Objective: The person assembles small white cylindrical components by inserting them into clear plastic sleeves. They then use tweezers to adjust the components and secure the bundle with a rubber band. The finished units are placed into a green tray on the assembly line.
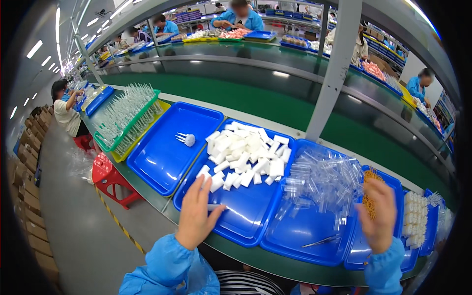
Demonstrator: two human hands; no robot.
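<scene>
My left hand point(195, 214) is over the near left part of a blue tray point(246, 216) with a heap of white foam-like blocks point(241, 152). Its fingertips reach the blocks at the heap's left edge. A small pale tube-like piece point(216, 207) lies between its thumb and fingers, partly hidden. On the right, my right hand point(379, 216) is slightly blurred above a tray of orange rubber bands point(369, 199). Its fingers are bent and apart from the thumb, with nothing visible between them.
Between my hands, clear plastic tubes point(319, 177) and tweezers point(322, 241) lie in a blue tray. Farther left, a blue tray point(162, 162) holds a white spiky piece point(186, 139), beside a green rack point(130, 118) of clear spikes. A metal post point(334, 69) rises behind the trays.
</scene>
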